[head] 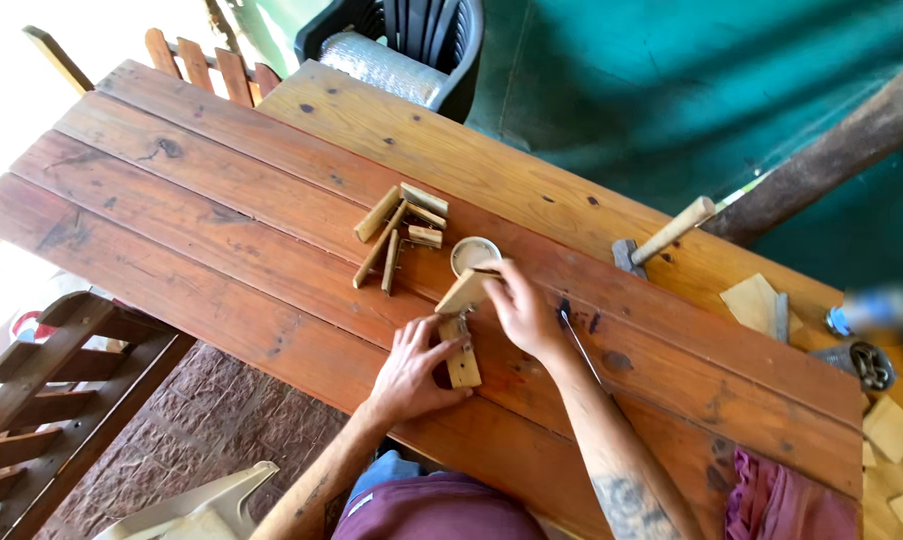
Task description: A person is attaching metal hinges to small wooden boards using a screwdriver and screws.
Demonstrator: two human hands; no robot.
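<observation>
My left hand [411, 365] rests on the wooden table [221, 230] and presses on a short flat wood block [461, 362]. My right hand [521, 310] holds a second light wood piece [466, 290], tilted, with its lower end meeting the top of the flat block. Just behind the right hand stands a small round white container [471, 252]. A pile of short wooden sticks and blocks [399, 232] lies a little farther back and to the left.
A hammer [661, 240] with a wooden handle lies at the right. Wood offcuts [756, 302], a metal part [866, 362] and a thin metal rod [578, 345] sit near the right side. A dark plastic chair [411, 45] stands behind the table. A purple cloth [781, 500] hangs at the near right.
</observation>
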